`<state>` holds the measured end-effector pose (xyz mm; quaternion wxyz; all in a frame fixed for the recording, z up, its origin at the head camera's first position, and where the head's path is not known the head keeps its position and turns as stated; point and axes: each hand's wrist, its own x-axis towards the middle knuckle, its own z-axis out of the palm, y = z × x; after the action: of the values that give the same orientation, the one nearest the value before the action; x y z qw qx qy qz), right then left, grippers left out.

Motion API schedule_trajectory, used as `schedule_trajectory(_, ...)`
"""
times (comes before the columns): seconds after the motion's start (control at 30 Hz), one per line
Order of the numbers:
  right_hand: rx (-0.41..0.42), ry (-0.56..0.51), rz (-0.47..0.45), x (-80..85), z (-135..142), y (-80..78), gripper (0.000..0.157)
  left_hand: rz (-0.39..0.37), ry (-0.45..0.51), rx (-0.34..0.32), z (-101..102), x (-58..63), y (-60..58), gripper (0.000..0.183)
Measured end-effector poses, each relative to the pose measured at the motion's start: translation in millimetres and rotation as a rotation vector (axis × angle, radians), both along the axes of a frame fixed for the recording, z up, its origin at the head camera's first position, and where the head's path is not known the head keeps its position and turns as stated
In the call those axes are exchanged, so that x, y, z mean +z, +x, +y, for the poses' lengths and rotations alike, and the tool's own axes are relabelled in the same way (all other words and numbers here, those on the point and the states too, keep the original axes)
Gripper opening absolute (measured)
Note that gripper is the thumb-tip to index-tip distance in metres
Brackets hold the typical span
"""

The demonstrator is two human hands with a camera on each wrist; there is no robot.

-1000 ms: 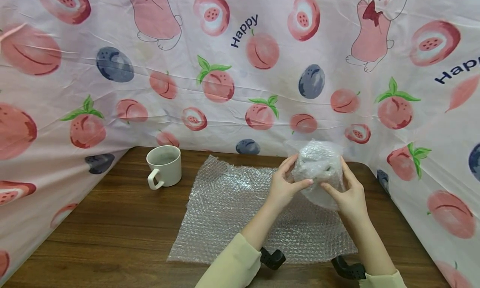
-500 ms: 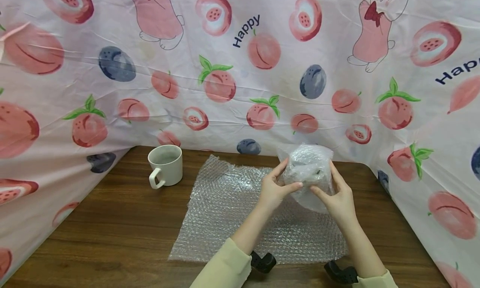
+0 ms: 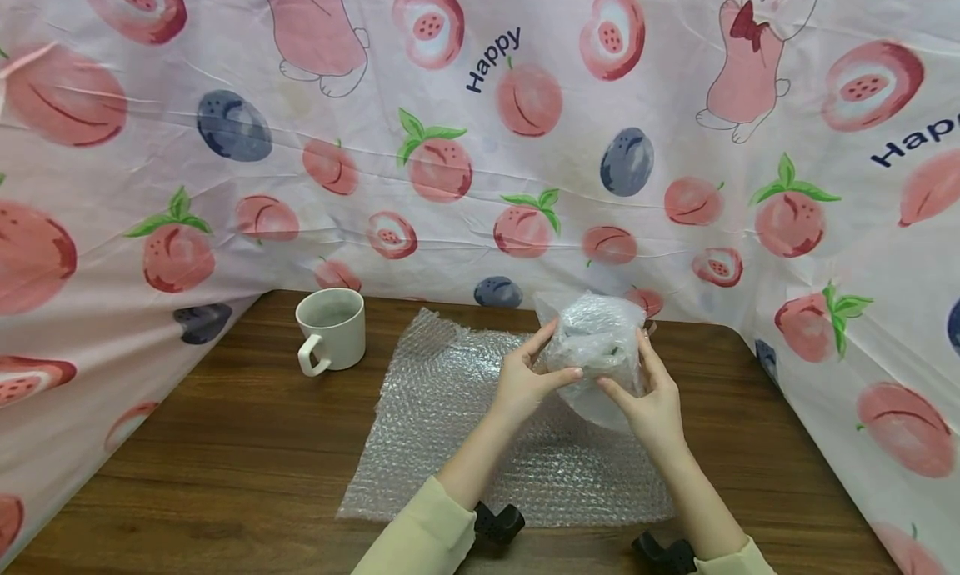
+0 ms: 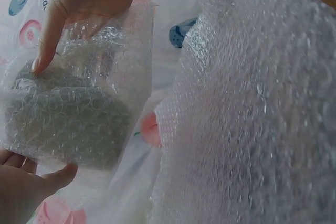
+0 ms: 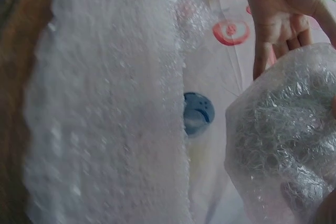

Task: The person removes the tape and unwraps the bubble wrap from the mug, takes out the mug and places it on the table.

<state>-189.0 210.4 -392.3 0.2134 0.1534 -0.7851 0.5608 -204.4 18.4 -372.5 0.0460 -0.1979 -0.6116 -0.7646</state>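
left hand [image 3: 527, 385], right hand [image 3: 654, 402]: both pinch opposite sides of rounded, clear bubble-wrapped bundle [image 3: 592, 335] | raised over flat, transparent bubble-wrap sheet [image 3: 438, 429], far right part | white cylindrical mug [image 3: 343, 339]: upright, left

The mug [image 3: 343, 335] stands near the worktop's [image 3: 225, 458] back-left corner, left of the bubble-wrap sheet [image 3: 435, 417]; near the sheet's back-right corner, the bundle [image 3: 597, 337] is between left hand [image 3: 522, 385] and right hand [image 3: 654, 408].

The bubble-wrapped bundle [image 3: 594, 323] is silvery white, the mug [image 3: 342, 335] off-white, the counter [image 3: 225, 442] brown, the cloth [image 3: 555, 171] whitish with pink peaches.
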Motion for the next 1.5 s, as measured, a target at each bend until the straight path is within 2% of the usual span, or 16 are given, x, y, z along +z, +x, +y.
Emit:
schedule_trajectory(0.1, 0.011, -0.03, -0.017, -4.7, -4.7, -0.7, 0.084, 0.003, -0.02, 0.012, -6.1, 2.6, 3.8, 0.074)
schedule_trajectory(0.3, 0.021, -0.062, -0.012, -9.1, -14.6, -0.8, 0.084, 0.001, -0.009, 0.014, -12.2, -15.8, -10.6, 0.077)
schedule_trajectory(0.53, 0.034, -0.106, -0.029, -12.1, -25.0, 0.6, 0.086, 0.002, -0.018, 0.013, -21.2, -21.8, -11.8, 0.075)
schedule_trajectory(0.63, 0.04, -0.121, -0.03, -14.8, -29.0, -1.1, 0.086, -0.011, -0.031, 0.012, -26.2, -19.4, -9.2, 0.075)
schedule_trajectory(0.8, 0.04, -0.113, -0.026, -16.7, -36.3, -4.0, 0.085, -0.006, -0.065, 0.032, -35.9, -3.5, 3.4, 0.074)
schedule_trajectory(0.93, 0.045, -0.131, -0.021, -18.2, -42.5, -6.3, 0.084, -0.003, -0.088, 0.03, -42.4, 2.2, 6.4, 0.073)
schedule_trajectory(1.1, 0.049, -0.15, -0.012, -22.8, -49.3, -8.8, 0.081, -0.018, -0.11, 0.024, -49.0, 0.6, 5.6, 0.074)
schedule_trajectory(1.2, 0.052, -0.159, -0.009, -26.2, -52.5, -9.7, 0.079, -0.025, -0.083, 0.003, -50.8, -2.5, 3.6, 0.074)
schedule_trajectory(1.37, 0.06, -0.172, -0.039, -30.8, -55.4, -9.5, 0.077, -0.036, -0.062, -0.016, -52.7, -7.4, 0.3, 0.074)
schedule_trajectory(1.5, 0.076, -0.18, -0.075, -33.6, -56.4, -9.8, 0.075, -0.035, -0.1, 0.003, -55.8, -10.5, -0.8, 0.073)
